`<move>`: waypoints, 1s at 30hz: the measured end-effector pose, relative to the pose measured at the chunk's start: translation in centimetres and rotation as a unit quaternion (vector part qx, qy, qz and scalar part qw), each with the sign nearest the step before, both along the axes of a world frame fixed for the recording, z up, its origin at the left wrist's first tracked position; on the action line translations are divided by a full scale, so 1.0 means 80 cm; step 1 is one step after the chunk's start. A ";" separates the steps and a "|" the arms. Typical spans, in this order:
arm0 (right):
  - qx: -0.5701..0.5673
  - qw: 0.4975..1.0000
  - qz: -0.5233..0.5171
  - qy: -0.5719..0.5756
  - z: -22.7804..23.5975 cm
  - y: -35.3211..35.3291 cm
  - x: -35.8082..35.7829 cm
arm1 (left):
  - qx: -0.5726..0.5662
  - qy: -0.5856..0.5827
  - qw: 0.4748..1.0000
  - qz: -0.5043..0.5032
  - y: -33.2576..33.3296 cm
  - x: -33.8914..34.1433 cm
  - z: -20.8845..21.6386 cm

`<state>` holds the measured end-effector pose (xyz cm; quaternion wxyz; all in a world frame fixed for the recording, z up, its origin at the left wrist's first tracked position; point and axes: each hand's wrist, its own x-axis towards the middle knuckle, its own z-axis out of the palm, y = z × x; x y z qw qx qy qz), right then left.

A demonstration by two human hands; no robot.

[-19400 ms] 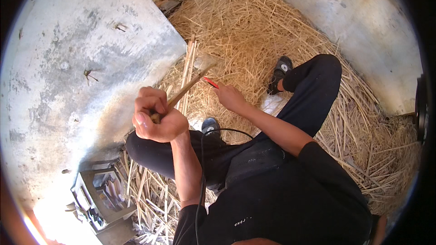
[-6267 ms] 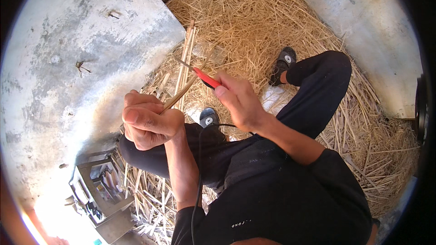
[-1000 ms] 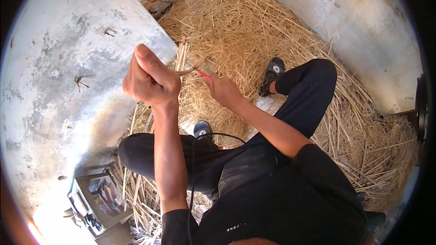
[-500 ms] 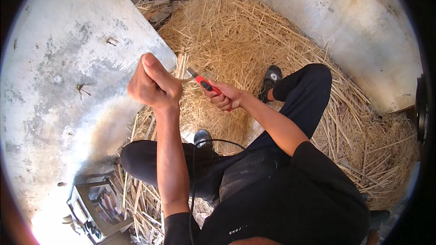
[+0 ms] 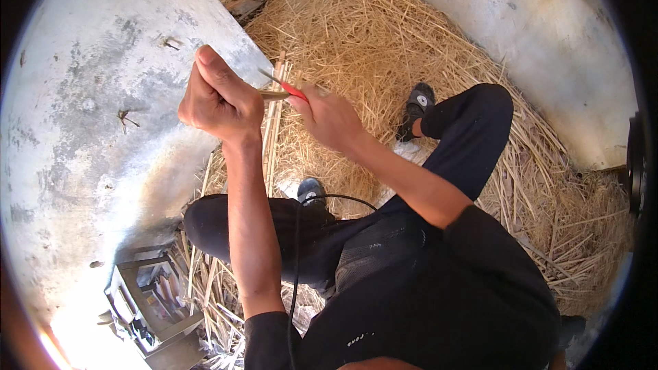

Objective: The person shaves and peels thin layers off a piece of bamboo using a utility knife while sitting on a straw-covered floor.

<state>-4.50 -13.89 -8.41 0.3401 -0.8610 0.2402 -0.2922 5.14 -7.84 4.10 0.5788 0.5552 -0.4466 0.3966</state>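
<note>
My left hand is raised in a fist, thumb on top, at the left of the straw. From its right side juts a short tan strip, held in the closed fingers, which hide the rest of it. My right hand, slightly blurred, is wrapped round the red handle of a utility knife. The knife's blade points up and left, toward the left hand and just above the strip. The strip's right end meets the red handle or my right fingers; which of them it touches I cannot tell.
Straw and thin split shavings are heaped on the floor before my legs. Pale stained walls stand at left and right. A wooden-framed box holding small items sits at lower left. A black cable runs over my lap.
My right hand and the knife have moved up and to the left, closer to my left fist. My left hand has shifted a little up and left.
</note>
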 end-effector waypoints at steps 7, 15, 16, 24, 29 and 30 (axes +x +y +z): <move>0.447 0.876 0.093 0.153 -0.141 -0.080 0.008 | 0.068 -0.039 0.996 -0.031 -0.025 0.003 -0.052; 0.502 0.808 0.217 0.221 -0.034 -0.083 -0.013 | -0.045 -0.071 0.995 -0.058 -0.012 -0.015 0.032; 0.406 0.858 0.193 0.249 -0.021 -0.070 -0.008 | -0.044 -0.067 0.995 -0.055 -0.011 -0.018 0.040; -0.086 0.967 -0.031 0.239 -0.053 -0.018 0.007 | 0.005 -0.031 1.000 -0.005 -0.009 -0.007 0.022; 0.011 0.989 0.048 0.139 -0.071 -0.046 0.012 | -0.011 -0.029 0.999 -0.038 -0.003 -0.006 0.017; 0.022 0.991 0.075 0.105 -0.076 -0.055 0.015 | -0.027 -0.036 0.997 -0.055 -0.007 -0.002 0.018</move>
